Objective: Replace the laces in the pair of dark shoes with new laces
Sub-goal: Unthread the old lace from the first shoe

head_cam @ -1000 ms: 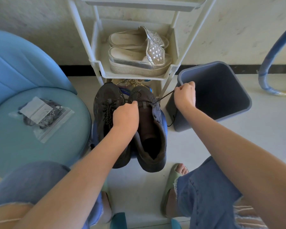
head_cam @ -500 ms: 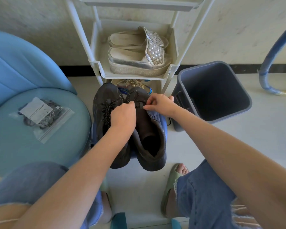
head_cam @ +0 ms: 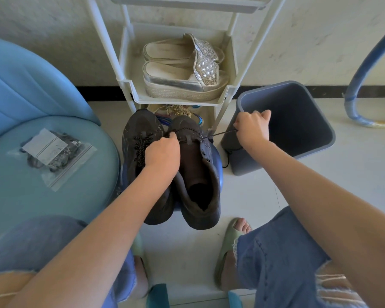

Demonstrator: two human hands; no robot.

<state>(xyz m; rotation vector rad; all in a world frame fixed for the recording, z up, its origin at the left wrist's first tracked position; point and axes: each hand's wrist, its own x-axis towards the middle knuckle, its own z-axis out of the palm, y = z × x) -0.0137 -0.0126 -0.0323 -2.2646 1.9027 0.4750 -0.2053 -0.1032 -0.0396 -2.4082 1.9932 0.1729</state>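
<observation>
Dark brown lace-up shoes (head_cam: 140,132) sit side by side on a low blue stool (head_cam: 217,156), right in front of the person's knees. The right hand (head_cam: 251,130) has its fingers curled tight round the dark cord lace (head_cam: 222,133), which runs taut from the right-side shoe (head_cam: 196,165) toward a grey plastic bin (head_cam: 320,147). The left hand (head_cam: 162,154) grips that shoe's front. A clear zip bag (head_cam: 53,152) lies on the teal chair seat (head_cam: 20,196).
</observation>
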